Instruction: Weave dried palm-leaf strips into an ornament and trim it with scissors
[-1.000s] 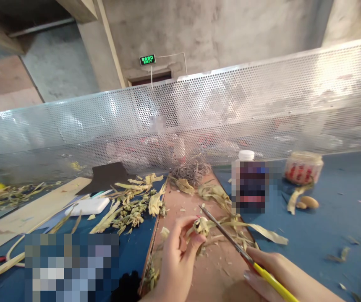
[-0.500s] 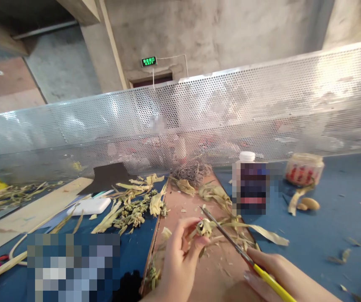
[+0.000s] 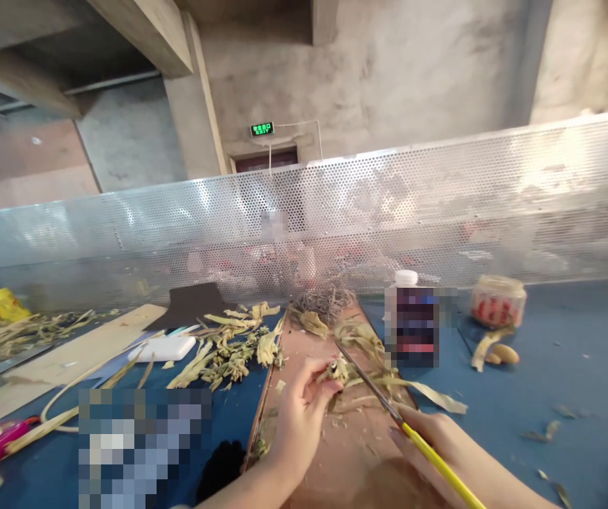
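Observation:
Between the thumb and fingers of my left hand (image 3: 300,417) is a small bundle of pale, husk-like dried leaf (image 3: 341,370) with a dark spot on its near side. My right hand (image 3: 439,442) is closed around a long thin metal tool with a yellow handle (image 3: 434,456). Its pointed metal end slants up and left, just right of the bundle; whether it touches the bundle I cannot tell. Both hands are above a brown board (image 3: 346,452) scattered with leaf scraps. A tangle of greyish string-like strands (image 3: 325,304) lies at the board's far end.
Left of the board lies a pile of dried leaf pieces (image 3: 230,353), beside a white flat case (image 3: 163,348). A white-capped bottle (image 3: 406,277) and a glass jar (image 3: 498,300) stand right. A perforated metal screen (image 3: 230,226) runs behind the blue tabletop (image 3: 548,367).
The view has tilted upward and shifted, so the scene sits lower in the picture. Both hands keep their holds on the leaf bundle and the yellow-handled tool.

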`<state>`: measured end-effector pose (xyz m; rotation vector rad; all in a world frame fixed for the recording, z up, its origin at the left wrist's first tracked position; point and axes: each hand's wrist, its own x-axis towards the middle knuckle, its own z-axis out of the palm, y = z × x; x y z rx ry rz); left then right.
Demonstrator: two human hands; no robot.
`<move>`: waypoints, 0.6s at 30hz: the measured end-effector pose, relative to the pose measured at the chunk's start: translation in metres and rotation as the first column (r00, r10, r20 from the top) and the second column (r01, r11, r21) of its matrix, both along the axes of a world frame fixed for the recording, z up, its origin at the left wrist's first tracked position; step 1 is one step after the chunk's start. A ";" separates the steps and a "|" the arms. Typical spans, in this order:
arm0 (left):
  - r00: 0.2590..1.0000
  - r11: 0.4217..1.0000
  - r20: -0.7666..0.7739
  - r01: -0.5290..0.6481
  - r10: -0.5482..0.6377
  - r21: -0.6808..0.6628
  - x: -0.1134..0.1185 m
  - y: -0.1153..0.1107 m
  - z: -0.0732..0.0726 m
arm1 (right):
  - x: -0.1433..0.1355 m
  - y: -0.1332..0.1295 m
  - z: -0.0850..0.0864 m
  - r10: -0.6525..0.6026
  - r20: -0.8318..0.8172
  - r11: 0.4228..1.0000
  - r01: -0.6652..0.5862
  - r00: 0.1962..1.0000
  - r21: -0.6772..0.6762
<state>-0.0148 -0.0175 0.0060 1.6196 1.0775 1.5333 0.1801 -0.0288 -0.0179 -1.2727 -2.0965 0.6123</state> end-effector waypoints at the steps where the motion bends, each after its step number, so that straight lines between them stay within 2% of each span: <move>1: 1.000 1.000 -0.006 -0.003 0.003 0.011 0.000 0.000 0.001 | 0.000 0.000 0.001 0.020 0.035 1.000 -0.019 0.999 -0.012; 11: 1.000 0.992 -0.025 0.013 -0.010 0.128 -0.002 0.006 0.003 | 0.003 0.007 -0.001 0.029 0.109 0.997 -0.036 0.994 0.066; 18: 0.997 0.984 -0.049 -0.058 0.067 0.168 0.001 0.002 0.001 | 0.006 0.010 -0.010 0.071 0.086 0.989 -0.081 0.994 0.122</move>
